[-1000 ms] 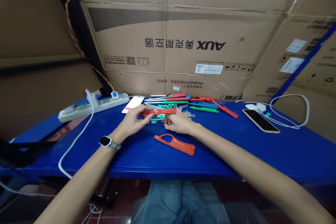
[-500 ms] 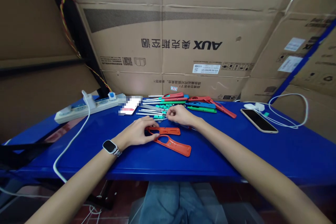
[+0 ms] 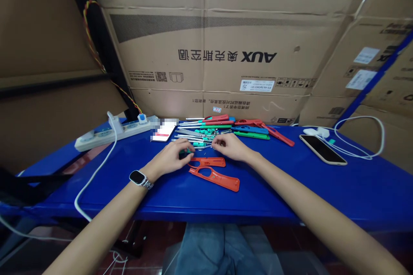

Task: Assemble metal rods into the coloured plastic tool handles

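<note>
Two orange plastic handle shells lie side by side on the blue table (image 3: 355, 189): one orange shell (image 3: 209, 162) farther back, the other orange shell (image 3: 217, 178) nearer me. My left hand (image 3: 171, 157), with a watch (image 3: 139, 178) on its wrist, pinches a small green-tipped metal rod (image 3: 189, 151) just behind the shells. My right hand (image 3: 229, 146) is curled, its fingertips pinched on the other end of that thin piece. Behind both hands lies a pile of metal rods with green tips (image 3: 196, 135).
Red, blue and green handle pieces (image 3: 251, 129) lie at the back. A card (image 3: 164, 131) and a white power strip (image 3: 112, 133) with a cable sit back left. A phone (image 3: 322, 149) and white charger cable (image 3: 358, 137) are at right. Cardboard boxes (image 3: 226, 60) wall the back.
My left hand set the orange shell down beside the other one, then moved back to the rod pile. My right hand shifted slightly toward the rods and now pinches one.
</note>
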A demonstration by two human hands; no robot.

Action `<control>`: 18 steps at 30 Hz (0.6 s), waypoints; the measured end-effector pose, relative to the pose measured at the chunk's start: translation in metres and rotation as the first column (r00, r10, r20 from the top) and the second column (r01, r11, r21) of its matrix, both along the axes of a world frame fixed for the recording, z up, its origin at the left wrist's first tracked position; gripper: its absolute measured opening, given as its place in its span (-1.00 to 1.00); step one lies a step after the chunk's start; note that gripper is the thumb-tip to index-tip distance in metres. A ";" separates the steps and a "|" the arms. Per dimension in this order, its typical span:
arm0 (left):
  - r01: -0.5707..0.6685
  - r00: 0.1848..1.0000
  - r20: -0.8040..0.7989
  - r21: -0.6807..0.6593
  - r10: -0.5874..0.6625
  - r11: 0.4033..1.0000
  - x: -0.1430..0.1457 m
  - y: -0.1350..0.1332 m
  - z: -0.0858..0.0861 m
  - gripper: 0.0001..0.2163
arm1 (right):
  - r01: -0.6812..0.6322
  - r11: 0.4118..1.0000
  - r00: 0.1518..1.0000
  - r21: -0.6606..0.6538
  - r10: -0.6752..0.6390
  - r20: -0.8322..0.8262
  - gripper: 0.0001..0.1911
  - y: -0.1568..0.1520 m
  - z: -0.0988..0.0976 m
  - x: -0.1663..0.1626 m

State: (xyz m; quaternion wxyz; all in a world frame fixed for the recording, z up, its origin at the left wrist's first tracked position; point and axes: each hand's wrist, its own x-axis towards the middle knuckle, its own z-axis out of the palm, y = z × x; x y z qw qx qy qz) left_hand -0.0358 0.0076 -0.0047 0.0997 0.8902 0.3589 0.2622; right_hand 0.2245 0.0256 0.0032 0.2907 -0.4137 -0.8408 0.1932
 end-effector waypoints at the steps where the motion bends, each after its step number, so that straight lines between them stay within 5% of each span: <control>1: -0.013 1.000 0.008 0.015 0.013 1.000 -0.001 0.003 0.000 -0.85 | 0.022 1.000 1.000 0.013 -0.022 0.016 -0.86 -0.003 -0.001 0.006; 13: -0.064 0.945 -0.315 0.079 0.086 0.995 0.033 0.046 0.015 -0.89 | 0.196 0.968 0.947 0.156 -0.228 0.228 -0.88 -0.015 -0.010 0.027; 18: -0.084 0.951 -0.292 0.070 0.101 0.994 0.038 0.047 0.011 -0.92 | 0.227 0.955 0.919 0.190 -0.275 0.282 -0.90 -0.016 -0.011 0.018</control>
